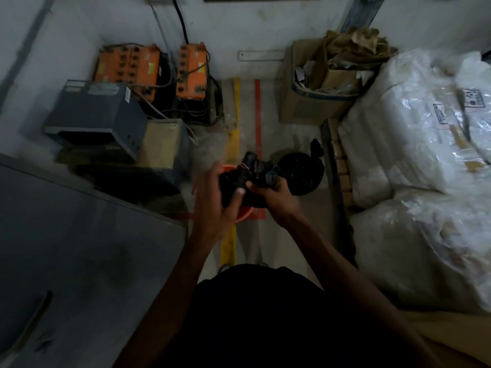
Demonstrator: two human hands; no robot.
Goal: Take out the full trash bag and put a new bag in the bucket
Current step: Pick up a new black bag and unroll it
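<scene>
A crumpled black new bag (252,171) hangs above the orange bucket (243,215), which stands on the floor and is mostly hidden under my hands. My left hand (216,197) pinches the bag's left side with thumb and fingers. My right hand (275,193) grips its right side. A tied, full black trash bag (303,172) sits on the floor just right of the bucket, its knot pointing up.
Two orange batteries (127,67) and a grey box unit (98,115) stand at the back left. A grey cabinet (74,248) fills the left. A cardboard box of scrap (316,86) and large white plastic sacks (425,160) line the right. Yellow and red floor tape (233,144) runs down the aisle.
</scene>
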